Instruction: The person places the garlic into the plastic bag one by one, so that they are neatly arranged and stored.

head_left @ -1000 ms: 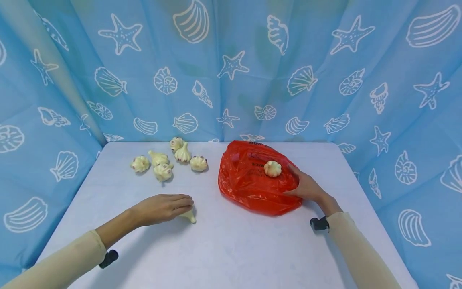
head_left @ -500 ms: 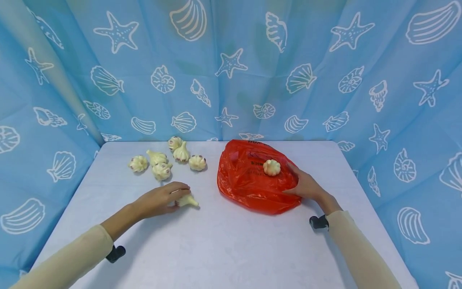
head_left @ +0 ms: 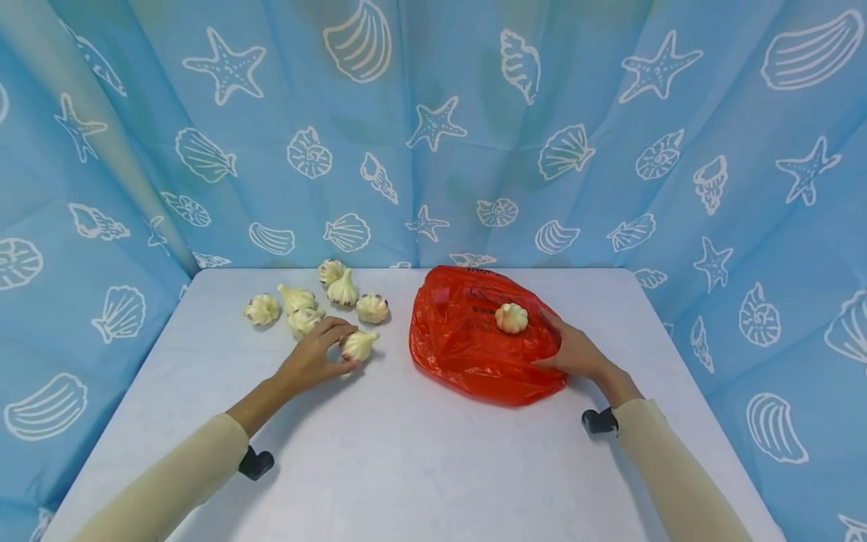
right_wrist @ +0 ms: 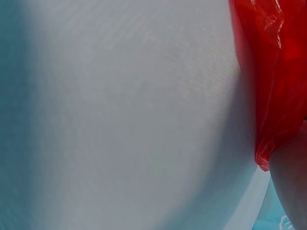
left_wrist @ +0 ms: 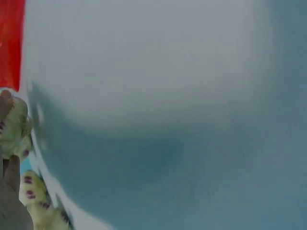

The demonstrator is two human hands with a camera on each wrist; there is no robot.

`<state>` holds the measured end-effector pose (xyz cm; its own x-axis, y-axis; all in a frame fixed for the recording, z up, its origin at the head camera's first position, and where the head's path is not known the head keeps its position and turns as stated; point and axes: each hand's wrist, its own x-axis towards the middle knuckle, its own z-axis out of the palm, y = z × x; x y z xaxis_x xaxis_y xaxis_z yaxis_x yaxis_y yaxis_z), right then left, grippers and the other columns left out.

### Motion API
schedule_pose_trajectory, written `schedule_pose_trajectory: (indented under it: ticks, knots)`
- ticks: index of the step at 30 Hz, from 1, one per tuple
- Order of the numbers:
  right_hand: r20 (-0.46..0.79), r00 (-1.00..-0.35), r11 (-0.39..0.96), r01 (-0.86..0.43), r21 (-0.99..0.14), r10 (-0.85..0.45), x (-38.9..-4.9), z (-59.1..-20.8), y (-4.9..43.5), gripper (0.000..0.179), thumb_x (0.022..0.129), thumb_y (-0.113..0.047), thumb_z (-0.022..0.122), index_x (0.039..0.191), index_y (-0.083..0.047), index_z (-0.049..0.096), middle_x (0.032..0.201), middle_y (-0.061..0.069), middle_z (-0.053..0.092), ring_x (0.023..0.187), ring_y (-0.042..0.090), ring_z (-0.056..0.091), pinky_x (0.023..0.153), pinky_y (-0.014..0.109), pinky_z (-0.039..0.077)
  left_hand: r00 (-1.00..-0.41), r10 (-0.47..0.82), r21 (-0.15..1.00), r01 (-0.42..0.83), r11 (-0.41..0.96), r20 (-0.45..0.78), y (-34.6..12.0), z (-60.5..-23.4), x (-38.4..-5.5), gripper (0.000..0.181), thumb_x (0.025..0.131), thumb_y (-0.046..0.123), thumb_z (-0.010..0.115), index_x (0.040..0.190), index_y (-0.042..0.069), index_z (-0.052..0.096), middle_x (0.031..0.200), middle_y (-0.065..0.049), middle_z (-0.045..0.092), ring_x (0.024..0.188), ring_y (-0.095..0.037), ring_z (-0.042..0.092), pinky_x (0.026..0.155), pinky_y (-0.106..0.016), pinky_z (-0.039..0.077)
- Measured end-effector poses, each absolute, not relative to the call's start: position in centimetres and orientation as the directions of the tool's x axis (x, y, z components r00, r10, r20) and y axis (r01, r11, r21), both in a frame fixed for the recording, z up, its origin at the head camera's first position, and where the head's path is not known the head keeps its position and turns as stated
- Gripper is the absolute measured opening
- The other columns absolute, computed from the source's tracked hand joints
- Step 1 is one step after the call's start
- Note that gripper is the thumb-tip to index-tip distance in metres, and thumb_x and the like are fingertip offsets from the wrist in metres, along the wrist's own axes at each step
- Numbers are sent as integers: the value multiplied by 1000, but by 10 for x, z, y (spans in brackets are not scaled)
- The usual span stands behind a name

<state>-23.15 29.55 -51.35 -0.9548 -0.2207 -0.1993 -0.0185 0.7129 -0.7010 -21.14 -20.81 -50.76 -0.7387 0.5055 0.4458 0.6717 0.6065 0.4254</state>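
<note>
My left hand (head_left: 315, 355) pinches a pale garlic bulb (head_left: 360, 345) between thumb and fingers, its stem pointing right. In the left wrist view the held bulb (left_wrist: 14, 125) sits at the left edge, purple marks showing. A crumpled red plastic bag (head_left: 467, 369) with black print lies right of the middle of the table. Another garlic bulb (head_left: 511, 318) rests on top of it. At the bag's right side my right hand (head_left: 581, 355) grips it, thumb in front and fingers behind, the fingertips partly hidden. The right wrist view shows the bag's red side (right_wrist: 280, 86) beside the hand.
Several more garlic bulbs lie on the white table (head_left: 433, 467) at the back left, including a single bulb (head_left: 262, 309) and a bulb (head_left: 372, 308) just behind my left hand. A blue shell-print curtain (head_left: 433, 188) surrounds the table's back and sides.
My left hand has moved away from me with the garlic bulb, from the table's middle left toward the other bulbs, and the bulb's stem has turned up to the right. The right hand stays put.
</note>
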Motion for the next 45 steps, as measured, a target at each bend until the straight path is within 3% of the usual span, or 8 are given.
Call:
schedule_pose_trajectory:
  ticks: [9, 16, 24, 30, 36, 45]
  knots:
    - [-184, -954, 717, -43, -696, -236, -230, -514, 295, 126, 58, -46, 91, 157, -29, 15, 154, 9, 33, 133, 36, 37, 82, 44, 56, -871, 305, 647, 491, 583, 386, -192, -520, -214, 56, 70, 19, 90, 115, 3, 61, 112, -9, 56, 105, -23, 57, 88, -34, 54]
    - [-191, -955, 723, -34, -690, -228, -229, -513, 296, 125, 59, -45, 91, 157, -30, 15, 154, 8, 32, 133, 35, 37, 83, 44, 56, -934, 234, 697, 357, 622, 269, -190, -517, -216, 62, 70, 26, 90, 114, 2, 53, 111, -12, 54, 106, -27, 57, 90, -40, 53]
    - [-198, -952, 726, -37, -687, -235, -231, -512, 295, 125, 60, -45, 91, 157, -27, 14, 154, 9, 32, 133, 37, 35, 83, 45, 56, -926, 266, 620, 378, 688, 269, -193, -514, -222, 68, 68, 32, 90, 124, 3, 64, 106, -10, 52, 95, -24, 52, 83, -40, 51]
    - [-194, -951, 739, -49, -671, -239, -233, -515, 296, 124, 62, -46, 89, 158, -26, 14, 154, 11, 32, 134, 38, 35, 85, 46, 55, -937, 288, 610, 347, 713, 196, -193, -505, -226, 65, 70, 34, 89, 120, 4, 61, 115, -11, 61, 104, -26, 58, 89, -44, 51]
    - [-186, -953, 740, -56, -670, -241, -233, -513, 297, 122, 63, -44, 89, 158, -24, 15, 154, 13, 32, 134, 39, 35, 86, 47, 54, -929, 319, 633, 364, 684, 189, -193, -504, -228, 68, 73, 29, 87, 127, 2, 57, 124, -14, 61, 113, -30, 58, 95, -46, 49]
    - [-182, -953, 722, -52, -689, -243, -231, -512, 297, 122, 62, -43, 90, 157, -26, 15, 153, 11, 33, 133, 37, 36, 84, 46, 55, -941, 278, 640, 336, 691, 194, -196, -508, -227, 68, 72, 34, 88, 123, -1, 59, 121, -15, 62, 110, -30, 58, 92, -45, 50]
